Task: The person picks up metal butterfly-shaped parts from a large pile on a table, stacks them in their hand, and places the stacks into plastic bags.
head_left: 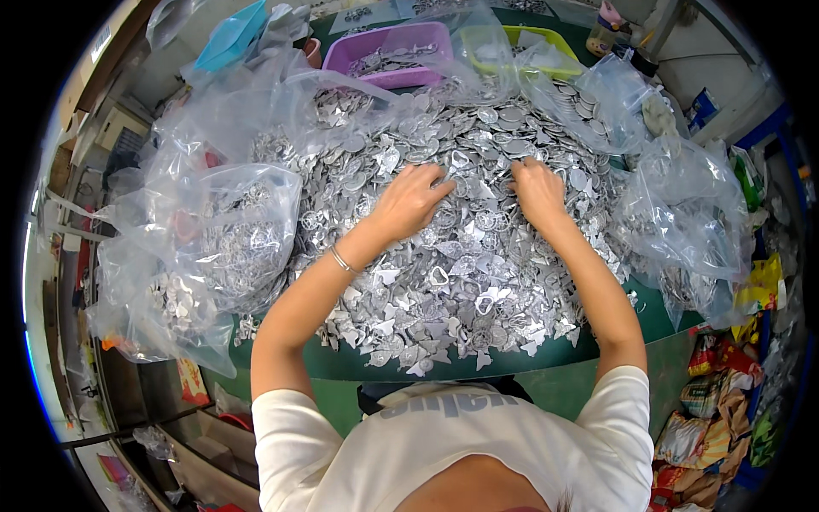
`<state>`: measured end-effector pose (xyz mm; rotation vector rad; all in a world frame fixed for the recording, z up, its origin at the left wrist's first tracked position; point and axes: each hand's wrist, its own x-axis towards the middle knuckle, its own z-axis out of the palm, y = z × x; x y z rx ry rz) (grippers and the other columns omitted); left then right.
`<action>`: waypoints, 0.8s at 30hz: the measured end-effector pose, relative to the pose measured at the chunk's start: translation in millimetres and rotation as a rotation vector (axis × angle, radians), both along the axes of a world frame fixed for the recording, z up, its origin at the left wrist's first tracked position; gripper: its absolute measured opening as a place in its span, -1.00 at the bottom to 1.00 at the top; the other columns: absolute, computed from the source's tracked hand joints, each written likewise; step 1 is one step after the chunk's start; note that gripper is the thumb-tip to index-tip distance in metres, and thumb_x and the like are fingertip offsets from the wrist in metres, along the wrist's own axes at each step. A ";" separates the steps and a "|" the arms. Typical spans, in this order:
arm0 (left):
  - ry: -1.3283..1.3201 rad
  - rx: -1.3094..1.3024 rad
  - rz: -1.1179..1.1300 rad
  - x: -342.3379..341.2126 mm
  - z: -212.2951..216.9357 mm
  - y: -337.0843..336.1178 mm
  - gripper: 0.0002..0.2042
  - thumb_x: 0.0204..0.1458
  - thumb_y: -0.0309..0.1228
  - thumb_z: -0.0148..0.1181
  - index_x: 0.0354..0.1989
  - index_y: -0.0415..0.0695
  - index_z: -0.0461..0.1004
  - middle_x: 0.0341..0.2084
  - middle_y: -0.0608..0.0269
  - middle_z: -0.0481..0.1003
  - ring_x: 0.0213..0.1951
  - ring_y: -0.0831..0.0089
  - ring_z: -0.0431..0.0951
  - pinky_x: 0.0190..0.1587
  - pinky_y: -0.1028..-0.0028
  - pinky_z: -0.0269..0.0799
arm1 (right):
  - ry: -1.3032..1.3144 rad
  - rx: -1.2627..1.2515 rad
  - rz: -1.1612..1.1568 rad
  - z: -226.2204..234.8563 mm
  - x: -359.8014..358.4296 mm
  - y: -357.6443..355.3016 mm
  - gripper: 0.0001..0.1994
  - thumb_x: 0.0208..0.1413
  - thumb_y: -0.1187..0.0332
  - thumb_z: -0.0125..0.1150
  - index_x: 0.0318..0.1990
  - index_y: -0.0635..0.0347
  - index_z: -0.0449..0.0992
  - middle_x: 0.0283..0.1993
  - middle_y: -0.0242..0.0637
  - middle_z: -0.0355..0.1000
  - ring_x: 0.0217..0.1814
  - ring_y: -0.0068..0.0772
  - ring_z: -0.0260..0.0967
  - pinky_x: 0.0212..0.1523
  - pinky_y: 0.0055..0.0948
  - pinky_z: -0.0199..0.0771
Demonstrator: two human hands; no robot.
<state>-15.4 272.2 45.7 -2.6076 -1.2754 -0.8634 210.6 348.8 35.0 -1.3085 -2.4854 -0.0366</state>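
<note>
Dark green desk, front edge curving along the lower middle of the view. A large heap of small silvery metal stampings is covering nearly the whole top and is spilling right up to the front edge; heart-shaped and round pieces are showing among them. Clear plastic bags holding more of the same pieces are lying at the left side, further clear bags at the right. A purple plastic basin and a yellow-green basin are sitting at the far side, both partly under plastic film.
</note>
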 end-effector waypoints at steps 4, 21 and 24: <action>-0.114 -0.027 0.075 10.7 2.1 -12.7 -0.71 -0.26 -0.62 0.08 -0.26 -0.15 0.44 -0.36 0.16 0.35 -0.30 0.24 0.37 -0.26 0.34 0.23 | -0.012 -0.041 -0.010 -4.7 1.1 -2.5 -0.80 -0.22 0.44 0.25 -0.40 0.30 0.41 -0.35 -0.12 0.42 -0.25 -0.15 0.40 -0.38 -0.28 0.44; -0.271 -0.183 0.099 46.7 9.6 -61.7 -0.75 -0.21 -0.65 0.08 -0.30 -0.12 0.47 -0.39 0.20 0.38 -0.40 0.23 0.36 -0.32 0.39 0.24 | 0.072 0.105 0.046 -12.2 7.0 -2.4 -0.77 -0.29 0.34 0.33 -0.52 0.25 0.42 -0.44 -0.21 0.40 -0.31 -0.19 0.36 -0.33 -0.29 0.38; -0.319 -0.246 0.141 52.6 12.8 -76.1 -0.75 -0.21 -0.65 0.09 -0.30 -0.11 0.48 -0.40 0.20 0.38 -0.42 0.22 0.36 -0.33 0.38 0.26 | 0.218 0.067 0.166 -13.1 13.9 1.7 -0.79 -0.21 0.34 0.29 -0.54 0.25 0.39 -0.50 -0.23 0.31 -0.36 -0.17 0.31 -0.39 -0.29 0.30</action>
